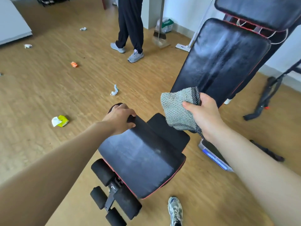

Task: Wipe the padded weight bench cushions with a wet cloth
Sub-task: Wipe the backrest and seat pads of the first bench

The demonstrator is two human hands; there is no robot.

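**Littered floor, cloth poised over the bench**

Wood-look laminate flooring (48, 79) runs through the room, and five scraps of litter are scattered across it. A second person's dark-trousered legs (130, 25) stand near the far wall.

The black padded weight bench shows three cushions with red piping:
- a wide seat cushion (140, 160) nearest the camera
- a long inclined back cushion (219, 59)
- a short head cushion (254, 10) at the top

Four black foam rollers (102, 172) sit on the frame below the seat.

There is one grey woven cloth with a dark speckled border (176, 110). It is held in the air between the seat and the foot of the back cushion and touches neither. The right hand (203, 113) has a closed grip on it, thumb over the front and fingers behind, and the rest hangs loose. The left hand (119, 119) curls its grip over the far left corner of the seat cushion, probably to steady it.

The cloth looks soft, limp and light, though heavier if wet. It is best bunched in the palm so that a flat face meets the vinyl. The cushions look firm but yielding, and their smooth covering is likely to be slick once damp. Streaky sheen on the back cushion suggests part of it is already wiped.
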